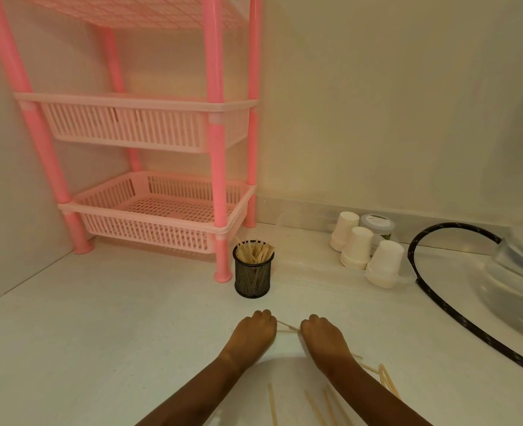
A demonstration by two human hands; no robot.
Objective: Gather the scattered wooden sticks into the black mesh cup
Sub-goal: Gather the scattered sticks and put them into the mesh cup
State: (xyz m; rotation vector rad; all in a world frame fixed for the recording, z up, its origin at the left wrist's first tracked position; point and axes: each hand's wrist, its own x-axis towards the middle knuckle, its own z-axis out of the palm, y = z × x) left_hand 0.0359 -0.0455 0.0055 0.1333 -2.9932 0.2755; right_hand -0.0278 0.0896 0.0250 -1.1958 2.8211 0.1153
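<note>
The black mesh cup (253, 273) stands upright on the white counter, holding a bunch of wooden sticks (255, 251). Just in front of it, my left hand (252, 332) and my right hand (321, 336) rest knuckles-up on the counter, fingers curled down. A few thin wooden sticks (288, 328) lie between the two hands and run under both; whether the fingers grip them is hidden. More loose sticks (387, 379) lie to the right of my right forearm, and others (315, 405) lie between my forearms near the bottom edge.
A pink plastic rack (149, 210) stands left of the cup, one leg close beside it. White paper cups (357, 247) and a lidded jar (377, 224) stand at the back right. A black hose (444, 305) curves beside a clear container (518, 281).
</note>
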